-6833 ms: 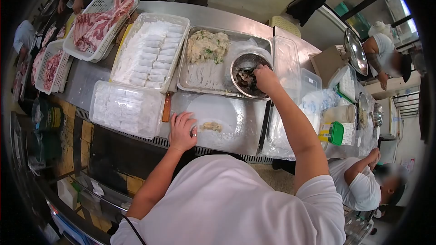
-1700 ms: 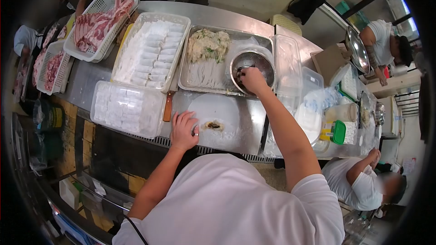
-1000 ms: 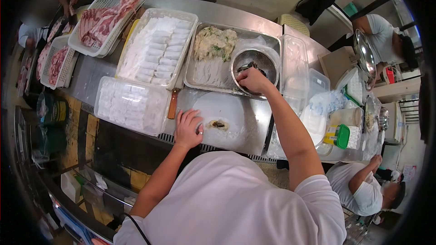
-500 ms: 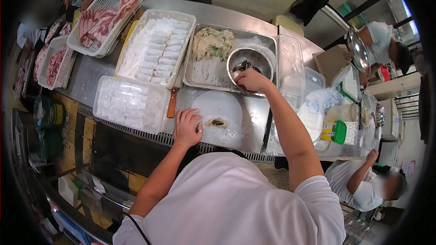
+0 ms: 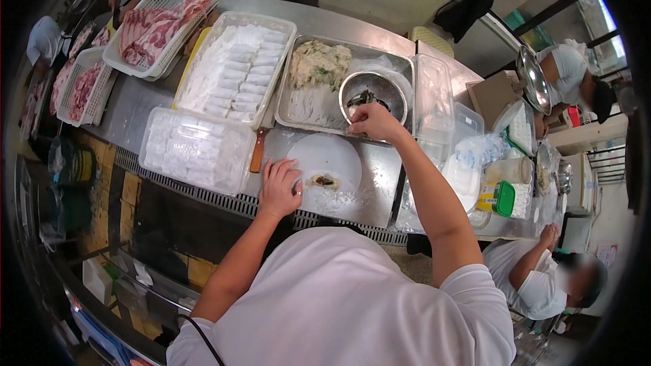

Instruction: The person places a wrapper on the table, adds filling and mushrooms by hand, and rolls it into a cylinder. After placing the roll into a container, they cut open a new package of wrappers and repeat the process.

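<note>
A translucent white round sheet (image 5: 324, 156) lies flat on the steel table, with a small pale and dark heap of filling (image 5: 324, 181) near its lower edge. My left hand (image 5: 279, 186) rests beside the sheet's left edge, fingers stretched out. A round metal bowl (image 5: 405, 88) holds dark, shiny pieces (image 5: 367, 98). At the bowl's near rim is my right hand (image 5: 374, 122), its fingers pinched together; what they hold is hidden. The bowl sits in a steel tray (image 5: 298, 120) beside a pale filling mix with green bits (image 5: 317, 64).
A knife with a wooden handle (image 5: 258, 151) lies left of the sheet. A lidded plastic box (image 5: 196, 149) and a tub of white rolls (image 5: 237, 71) stand further left, near a basket of raw meat (image 5: 163, 24). Clear containers (image 5: 434, 95) stand right. Other people work around the table.
My right hand has drawn back slightly from inside the bowl toward its near rim. The left hand stays in place, and the view has shifted a little.
</note>
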Tool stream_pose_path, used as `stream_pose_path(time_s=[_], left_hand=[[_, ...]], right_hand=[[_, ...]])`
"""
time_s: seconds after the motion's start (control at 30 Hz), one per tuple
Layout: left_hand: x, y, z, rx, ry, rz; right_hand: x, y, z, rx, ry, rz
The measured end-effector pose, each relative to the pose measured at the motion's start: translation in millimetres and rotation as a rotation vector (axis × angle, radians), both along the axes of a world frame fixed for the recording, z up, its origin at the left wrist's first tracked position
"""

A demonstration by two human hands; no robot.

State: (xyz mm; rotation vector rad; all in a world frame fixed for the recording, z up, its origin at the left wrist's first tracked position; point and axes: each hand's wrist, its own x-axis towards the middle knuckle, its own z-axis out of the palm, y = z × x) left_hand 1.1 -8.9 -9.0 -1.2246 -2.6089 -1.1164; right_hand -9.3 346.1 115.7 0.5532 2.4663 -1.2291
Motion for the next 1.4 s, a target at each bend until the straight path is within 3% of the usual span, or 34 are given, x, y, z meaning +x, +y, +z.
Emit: stream_pose_path(time_s=[0.27, 0.6, 0.9, 1.0, 1.17, 1.27, 1.4], left_hand=[[-1.0, 0.3, 0.5, -0.020, 0.003, 0.000], [-0.8, 0.4, -1.9, 0.003, 0.012, 0.008], [-0.5, 0.8, -0.3, -0.003, 0.001, 0.009], [-0.5, 0.3, -0.4, -0.007, -0.005, 0.008], [-0.2, 0.4, 0.0, -0.006, 0.001, 0.007], [-1.0, -0.3, 0.2, 0.000, -0.001, 0.004], [0.1, -0.4, 1.4, 0.014, 0.000, 0.006]], right_hand=[[-0.3, 8.5, -28.2, 0.009, 0.008, 0.019], [-12.6, 5.6, -11.2, 0.197, -0.125, 0.162], [17.3, -6.2, 4.5, -0.006, 0.147, -0.002], [43.0, -42.6, 11.8, -0.187, 0.046, -0.034], [80.0, -97.3, -32.6, -0.095, -0.046, 0.068], [91.7, -110.1, -57.6, 0.069, 0.057, 0.119], [96.1, -122.8, -48.4, 0.209, 0.143, 0.116]])
